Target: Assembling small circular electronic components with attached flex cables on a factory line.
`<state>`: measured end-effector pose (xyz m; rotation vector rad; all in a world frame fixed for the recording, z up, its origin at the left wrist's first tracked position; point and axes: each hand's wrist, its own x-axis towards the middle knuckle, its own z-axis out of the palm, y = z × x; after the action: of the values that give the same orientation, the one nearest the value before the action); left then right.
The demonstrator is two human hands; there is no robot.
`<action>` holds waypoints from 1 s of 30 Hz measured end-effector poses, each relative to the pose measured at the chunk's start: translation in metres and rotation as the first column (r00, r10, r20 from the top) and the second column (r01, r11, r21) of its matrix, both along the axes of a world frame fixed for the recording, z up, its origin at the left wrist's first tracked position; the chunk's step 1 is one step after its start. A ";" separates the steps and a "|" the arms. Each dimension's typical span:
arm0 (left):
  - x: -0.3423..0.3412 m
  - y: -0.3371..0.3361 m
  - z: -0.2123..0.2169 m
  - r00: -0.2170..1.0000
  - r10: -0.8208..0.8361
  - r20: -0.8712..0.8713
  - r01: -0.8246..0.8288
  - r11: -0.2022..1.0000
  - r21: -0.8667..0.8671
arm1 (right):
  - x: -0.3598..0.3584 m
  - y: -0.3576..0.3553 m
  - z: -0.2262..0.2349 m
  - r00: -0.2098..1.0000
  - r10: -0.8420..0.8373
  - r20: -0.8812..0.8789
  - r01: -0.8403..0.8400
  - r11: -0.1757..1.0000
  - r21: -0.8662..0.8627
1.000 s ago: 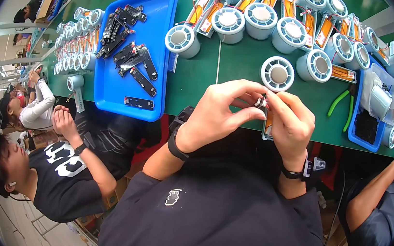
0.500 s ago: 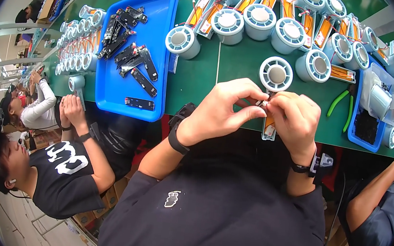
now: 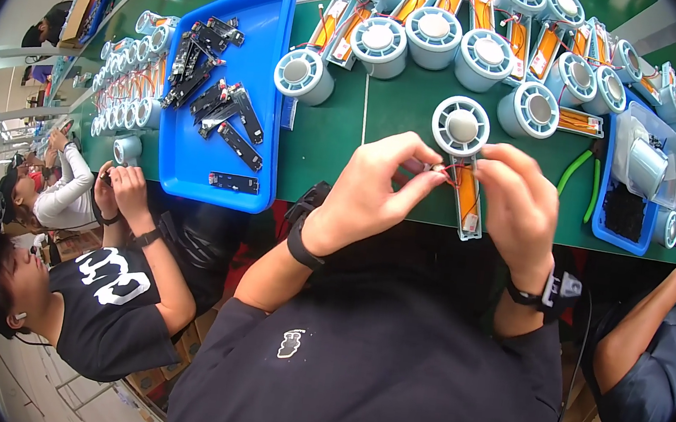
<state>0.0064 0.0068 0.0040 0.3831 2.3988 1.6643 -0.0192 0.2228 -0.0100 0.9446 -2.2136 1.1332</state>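
Fan unit (image 3: 463, 154), the white round one with the orange strip, is sitting at the near edge of the green bench (image 3: 338, 136). Left hand (image 3: 378, 184) and right hand (image 3: 514, 202) are pinching its red wires together, looks like mid-hookup. Next probably needs fine fingertip work. Blue tray (image 3: 217, 172) and green cutters (image 3: 580, 168) are crowding either side.

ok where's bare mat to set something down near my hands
Bare green mat lies between the blue tray and the left hand. The far edge is crowded with round white fan units; the green-handled cutters border the right hand.
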 end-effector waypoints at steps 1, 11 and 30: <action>0.003 0.001 0.001 0.997 0.031 0.073 -0.035 0.997 0.065 | 0.007 0.009 0.014 0.975 0.014 0.222 -0.019 1.000 0.024; -0.016 0.018 0.040 0.988 -0.127 -0.091 0.100 0.962 -0.254 | 0.003 0.029 0.032 0.729 0.106 0.677 -0.206 0.976 0.068; -0.037 0.032 -0.011 0.800 -0.280 -0.531 0.066 0.920 -0.386 | 0.011 0.012 0.042 0.841 -0.418 0.343 0.061 0.703 0.708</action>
<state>-0.0302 0.0386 -0.0070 1.1534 2.8878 1.1008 -0.0077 0.2343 0.0319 0.5918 -3.1730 0.4216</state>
